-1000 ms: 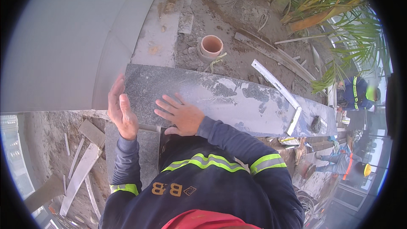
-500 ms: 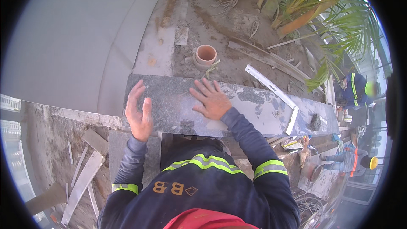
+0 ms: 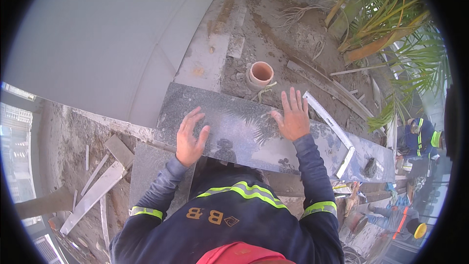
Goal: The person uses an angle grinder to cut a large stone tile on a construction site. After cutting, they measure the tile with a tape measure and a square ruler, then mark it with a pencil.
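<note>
A long dark grey granite slab (image 3: 234,139), dusty and partly shiny, lies across in front of me. Above its left part my left hand (image 3: 190,138) is raised, fingers up and thumb spread, holding nothing. My right hand (image 3: 294,117) is over the slab's middle, fingers stretched and thumb apart, also bare. Whether either palm touches the stone I cannot tell. A pale metal square (image 3: 334,129) rests across the slab to the right of my right hand. Farther right, a small dark block (image 3: 370,167) sits on the slab.
An orange-brown pipe (image 3: 260,74) stands upright in soil behind the slab. Planks (image 3: 337,85) and a palm (image 3: 371,34) are at far right. Grey wall (image 3: 107,34) fills the left. Stone strips (image 3: 95,198) lie lower left. Two people (image 3: 422,137) (image 3: 400,221) are at right.
The right hand has moved right along the slab, with its fingers now pointing away from me. The whole view has shifted, and the left hand stays over the slab's left part.
</note>
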The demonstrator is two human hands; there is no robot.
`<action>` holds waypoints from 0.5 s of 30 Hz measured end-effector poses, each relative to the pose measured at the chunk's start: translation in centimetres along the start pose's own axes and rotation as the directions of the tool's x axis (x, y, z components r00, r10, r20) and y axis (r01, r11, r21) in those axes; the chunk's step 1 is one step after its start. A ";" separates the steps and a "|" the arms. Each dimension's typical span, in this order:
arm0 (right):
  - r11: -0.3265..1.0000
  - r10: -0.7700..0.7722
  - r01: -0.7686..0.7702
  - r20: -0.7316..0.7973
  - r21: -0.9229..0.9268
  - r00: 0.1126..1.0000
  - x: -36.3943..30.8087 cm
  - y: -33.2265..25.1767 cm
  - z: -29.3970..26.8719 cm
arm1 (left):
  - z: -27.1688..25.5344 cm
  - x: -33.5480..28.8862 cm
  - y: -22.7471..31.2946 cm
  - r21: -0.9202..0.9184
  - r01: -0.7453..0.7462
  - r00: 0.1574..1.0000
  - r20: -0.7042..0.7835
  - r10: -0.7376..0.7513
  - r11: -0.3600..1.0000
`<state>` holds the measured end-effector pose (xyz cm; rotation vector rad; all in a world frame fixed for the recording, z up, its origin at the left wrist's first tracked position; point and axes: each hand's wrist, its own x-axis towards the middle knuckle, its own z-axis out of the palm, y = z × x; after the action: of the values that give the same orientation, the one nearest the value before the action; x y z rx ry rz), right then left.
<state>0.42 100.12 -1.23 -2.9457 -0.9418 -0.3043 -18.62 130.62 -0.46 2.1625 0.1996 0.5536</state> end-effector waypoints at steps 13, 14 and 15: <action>0.950 -0.306 0.301 0.072 0.082 0.949 3.7 -2.6 -1.4 | 2.4 -1.2 -3.2 0.464 -0.131 0.968 0.250 0.012 0.876; 0.938 -0.342 0.335 0.078 0.090 0.936 4.2 -3.4 -3.2 | 1.5 -0.8 -3.9 0.546 -0.024 0.989 0.138 -0.062 0.838; 0.902 -0.414 0.395 0.095 0.172 0.905 4.3 -5.3 -3.9 | 0.9 -0.6 -4.5 0.544 0.076 0.994 0.019 -0.103 0.835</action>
<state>0.10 106.54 3.32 -2.6364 -1.5264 -0.0450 -18.53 132.48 -4.69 2.6986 0.4801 0.4215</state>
